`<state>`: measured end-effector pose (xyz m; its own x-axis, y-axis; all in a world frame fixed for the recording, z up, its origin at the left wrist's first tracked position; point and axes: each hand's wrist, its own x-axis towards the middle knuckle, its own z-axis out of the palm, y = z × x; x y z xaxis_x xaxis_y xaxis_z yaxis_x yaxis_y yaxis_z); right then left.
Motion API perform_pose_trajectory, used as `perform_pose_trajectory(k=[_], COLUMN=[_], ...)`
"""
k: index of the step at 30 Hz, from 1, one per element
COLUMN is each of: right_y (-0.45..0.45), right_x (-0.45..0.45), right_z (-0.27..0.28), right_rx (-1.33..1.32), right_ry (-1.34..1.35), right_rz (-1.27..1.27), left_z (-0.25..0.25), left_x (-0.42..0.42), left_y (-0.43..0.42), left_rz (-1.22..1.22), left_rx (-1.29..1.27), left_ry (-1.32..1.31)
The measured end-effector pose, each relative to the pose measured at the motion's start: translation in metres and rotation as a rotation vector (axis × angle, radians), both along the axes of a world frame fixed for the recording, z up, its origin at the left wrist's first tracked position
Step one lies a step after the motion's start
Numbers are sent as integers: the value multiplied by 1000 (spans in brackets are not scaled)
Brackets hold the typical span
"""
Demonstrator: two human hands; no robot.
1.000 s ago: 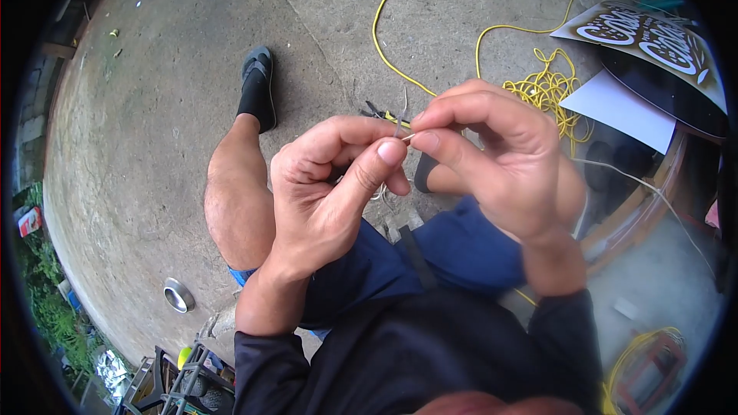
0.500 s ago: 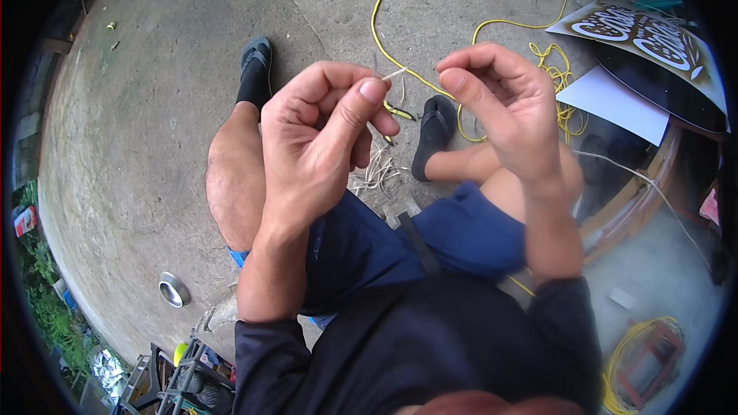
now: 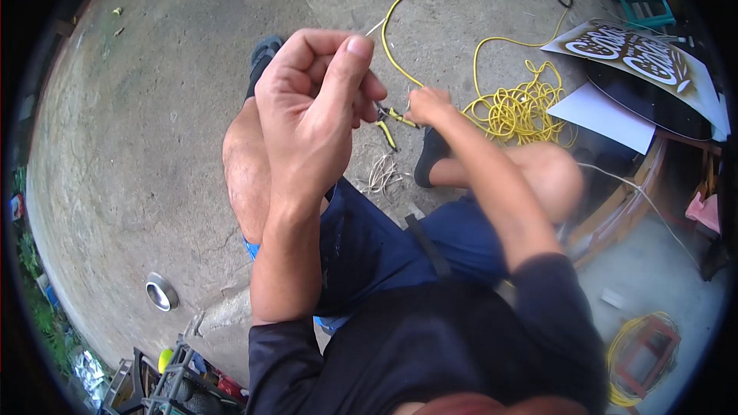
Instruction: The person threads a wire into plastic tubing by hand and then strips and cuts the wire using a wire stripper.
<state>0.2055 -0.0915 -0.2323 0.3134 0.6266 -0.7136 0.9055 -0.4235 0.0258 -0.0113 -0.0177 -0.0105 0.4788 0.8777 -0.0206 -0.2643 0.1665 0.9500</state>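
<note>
My left hand (image 3: 315, 100) is raised in front of me, closed, with a short thin white wire (image 3: 375, 28) pinched between thumb and forefinger. The wire's tip points up and to the right. Farther down, my right hand (image 3: 429, 105) is at one handle of the yellow-handled pliers (image 3: 388, 134). The pliers lie on the concrete with their handles spread apart. From this angle, the fingers of that hand are partly hidden, and I cannot tell whether they grip the handle. Below the pliers lies a small pile of white wire pieces (image 3: 382, 177).
A tangled yellow cord (image 3: 523, 111) lies to the right, one strand running up the concrete floor (image 3: 177, 107). Near it are a lettered stencil sheet (image 3: 626, 50) and a white sheet (image 3: 603, 117). A metal bowl (image 3: 161, 292) sits lower left, a wound yellow cable (image 3: 619, 353) lower right.
My right hand has moved down and left, away from the white wire, to the pliers on the floor. My left hand stays raised and keeps its pinch on the wire.
</note>
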Motion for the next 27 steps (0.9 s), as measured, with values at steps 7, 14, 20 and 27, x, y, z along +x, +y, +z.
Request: perform_pose_trajectory(k=[7, 14, 20, 27], right_y=[-64, -78, -74, -86], right_x=[-86, -102, -86, -80], right_z=[-128, -143, -142, -157], right_rx=[210, 293, 391, 412], right_ry=[-31, -35, 40, -77], right_rz=[-343, -384, -498, -285], left_z=[13, -4, -5, -1], left_x=[-11, -14, -11, -12], left_y=[2, 4, 5, 3], left_rz=[70, 119, 108, 118], left_rx=[-5, 2, 27, 10], left_ry=[267, 176, 166, 213])
